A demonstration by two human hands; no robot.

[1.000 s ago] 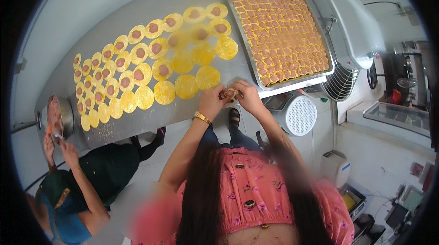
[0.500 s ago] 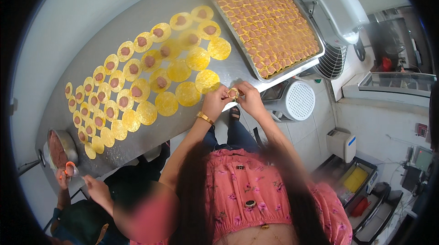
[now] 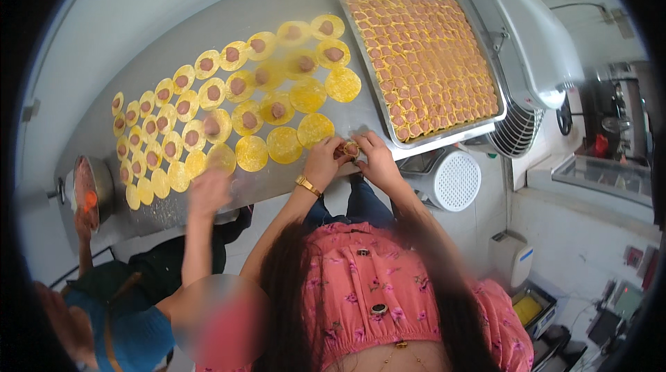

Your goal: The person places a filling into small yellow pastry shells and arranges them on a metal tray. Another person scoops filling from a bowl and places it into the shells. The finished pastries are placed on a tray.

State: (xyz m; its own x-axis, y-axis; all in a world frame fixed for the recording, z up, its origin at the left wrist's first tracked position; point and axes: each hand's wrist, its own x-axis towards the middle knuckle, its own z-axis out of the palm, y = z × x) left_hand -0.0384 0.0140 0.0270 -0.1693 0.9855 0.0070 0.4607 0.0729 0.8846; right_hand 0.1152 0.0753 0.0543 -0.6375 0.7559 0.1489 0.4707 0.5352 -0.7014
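Observation:
Near the table's front edge, my left hand and my right hand pinch a small open-topped dumpling between them. Its yellow wrapper is gathered around a pink meat filling. My fingers partly cover it. Just beyond my left hand lies a bare yellow round wrapper. Rows of such wrappers spread leftward over the metal table, many with a lump of meat filling on top. Beyond my right hand, a large metal tray holds tightly packed dumplings.
At the left, a co-worker's blurred hand hovers by the front wrappers. Their other hand is at a metal bowl of meat filling. A white perforated stool stands below the tray; a white machine stands beside it.
The co-worker's nearer hand has moved from beside the bowl to the front wrappers. One more wrapper bears filling. My hands stay on the dumpling, fingers shifted slightly; the whole view has shifted a little.

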